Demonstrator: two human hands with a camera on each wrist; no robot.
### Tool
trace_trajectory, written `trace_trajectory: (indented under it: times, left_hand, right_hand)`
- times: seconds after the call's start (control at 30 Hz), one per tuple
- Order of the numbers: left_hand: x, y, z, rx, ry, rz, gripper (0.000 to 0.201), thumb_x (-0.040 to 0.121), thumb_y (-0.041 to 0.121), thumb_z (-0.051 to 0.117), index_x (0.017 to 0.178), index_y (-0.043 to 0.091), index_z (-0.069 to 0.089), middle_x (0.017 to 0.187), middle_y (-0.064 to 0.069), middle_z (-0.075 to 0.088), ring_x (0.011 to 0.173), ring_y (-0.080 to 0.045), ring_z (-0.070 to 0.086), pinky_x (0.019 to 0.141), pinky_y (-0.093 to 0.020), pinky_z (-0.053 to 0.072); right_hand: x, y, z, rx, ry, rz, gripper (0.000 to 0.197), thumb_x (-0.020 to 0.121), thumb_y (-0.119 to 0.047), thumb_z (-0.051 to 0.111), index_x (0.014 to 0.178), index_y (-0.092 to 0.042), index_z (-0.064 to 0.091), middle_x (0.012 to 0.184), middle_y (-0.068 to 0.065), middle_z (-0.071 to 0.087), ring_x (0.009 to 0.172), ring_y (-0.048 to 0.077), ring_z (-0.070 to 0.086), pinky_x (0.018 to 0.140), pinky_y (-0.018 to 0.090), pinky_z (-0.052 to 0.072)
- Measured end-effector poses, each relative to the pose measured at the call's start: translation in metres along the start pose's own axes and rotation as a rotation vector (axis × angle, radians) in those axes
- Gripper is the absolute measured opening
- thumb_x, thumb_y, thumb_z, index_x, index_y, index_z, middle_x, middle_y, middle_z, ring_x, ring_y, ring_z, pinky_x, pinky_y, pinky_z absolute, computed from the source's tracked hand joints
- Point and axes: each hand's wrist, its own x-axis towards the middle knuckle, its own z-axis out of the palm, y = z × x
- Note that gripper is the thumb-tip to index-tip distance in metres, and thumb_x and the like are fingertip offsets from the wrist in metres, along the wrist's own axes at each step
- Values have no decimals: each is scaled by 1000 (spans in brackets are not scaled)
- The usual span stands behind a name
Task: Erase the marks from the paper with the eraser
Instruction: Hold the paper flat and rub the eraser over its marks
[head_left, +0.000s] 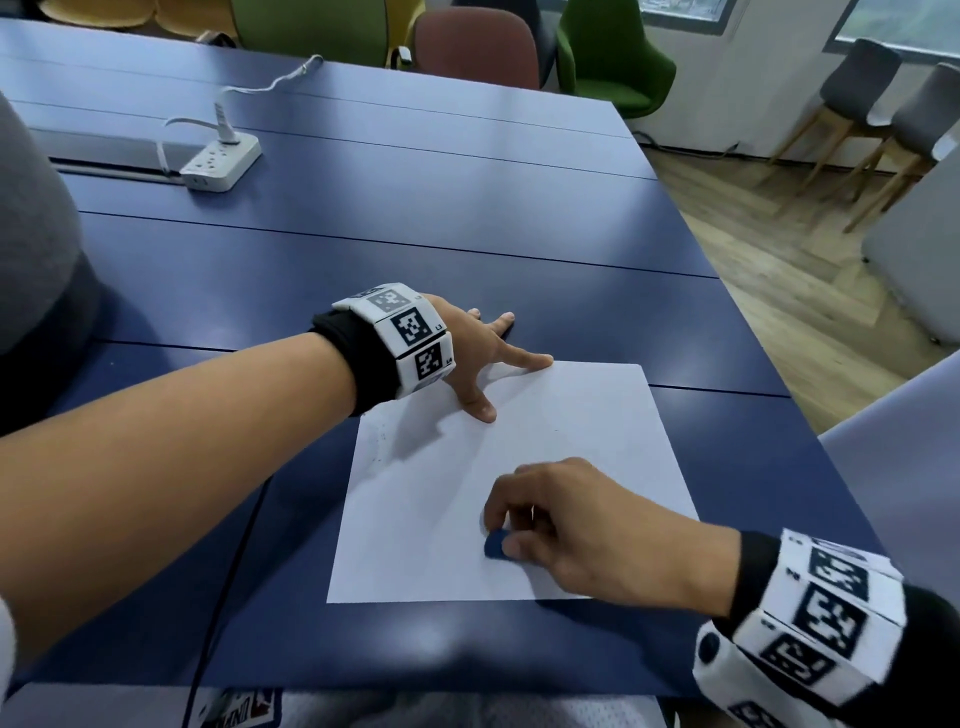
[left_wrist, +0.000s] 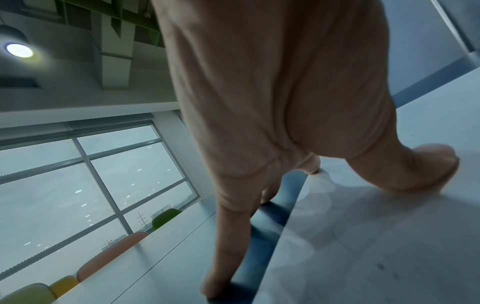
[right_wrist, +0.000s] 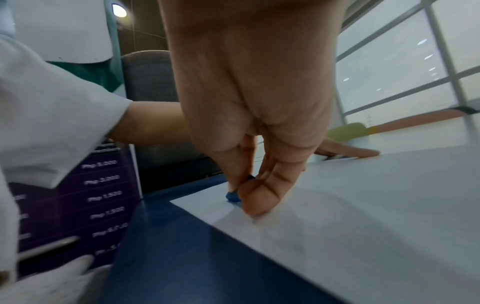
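Note:
A white sheet of paper lies flat on the blue table. My right hand pinches a small blue eraser between thumb and fingers and holds it down on the lower middle of the sheet. In the right wrist view the eraser peeks out under the fingertips on the paper. My left hand is spread with straight fingers, thumb and index pressing the sheet's top left corner. In the left wrist view the thumb rests on the paper. Faint specks show near the sheet's left edge.
A white power strip with a plugged cable sits at the far left of the table. A dark cable runs along the table's near left. Chairs stand beyond the far edge. The table's right edge drops to wooden floor.

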Motion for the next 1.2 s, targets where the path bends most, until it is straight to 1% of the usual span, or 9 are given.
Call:
trace_trajectory:
  times: [0.07,0.2,0.33,0.5,0.67,0.8,0.97,1.1,1.2]
  left_hand:
    - [0,1,0,2,0,1,95,79,65,64,141,65,-7,161,4,-18,149,-34,-2,112,-62,21]
    - [0,1,-1,-7,-7,3,96,78,65,65,141,64,-8,161,3,-19,149,-35,-2,113,-61,19]
    - [0,1,-1,-2,-2,1,95,79,64,64,141,64,-8,161,3,-18,149,-35,-2,112,-62,21]
    - [1,2,-2,-1,-11,1,96,79,64,65,140,64,-9,161,3,-19,149,-34,-4,113,-63,19]
    - [1,1,-2,3,-9,2,94,80,63,64,141,65,-8,161,3,-18,149,-34,-3,111,-63,22]
    - [0,2,-1,6,-8,-3,94,81,63,63,140,64,-8,162,3,-17,149,-34,-3,112,-63,21]
    - [-2,2,-1,10,-7,-7,94,80,62,64,140,65,-8,162,4,-17,149,-33,-2,111,-63,22]
    - [-1,3,-2,15,-10,-10,94,81,62,64,139,66,-9,161,5,-18,149,-32,-3,111,-63,22]
    - [-2,3,-1,9,-9,-7,93,81,62,64,140,65,-9,161,4,-18,149,-33,-3,111,-63,22]
  right_hand:
    - [5,-1,-3,-34,-13,-7,13,85,-15,62,96,-19,67,78,-7,62,66,7,53,64,13,42]
    - [13,6,-9,-41,104,60,12,85,-14,62,96,-18,66,78,-4,64,64,10,52,63,18,44]
    - [1,-6,-3,-37,-47,-19,14,85,-16,62,97,-20,67,78,-6,62,69,9,53,63,14,42]
    - [11,21,-20,-28,140,183,11,86,-15,63,95,-20,67,72,-6,62,60,6,53,57,12,41]
    - [-13,13,-14,21,-75,122,12,84,-17,65,94,-23,68,75,-6,63,63,8,54,61,14,45]
    - [-9,39,-32,30,101,243,8,85,-15,66,92,-19,68,66,-5,61,52,3,52,56,14,43]
    - [-22,27,-21,45,-67,172,12,84,-15,66,93,-23,68,73,-7,61,60,6,51,59,12,42]
    - [-13,43,-32,23,90,247,9,85,-15,65,91,-21,68,69,-5,62,52,3,53,57,19,46]
    - [-21,40,-29,28,-7,210,11,84,-14,65,91,-23,67,70,-6,61,57,6,51,56,14,42]
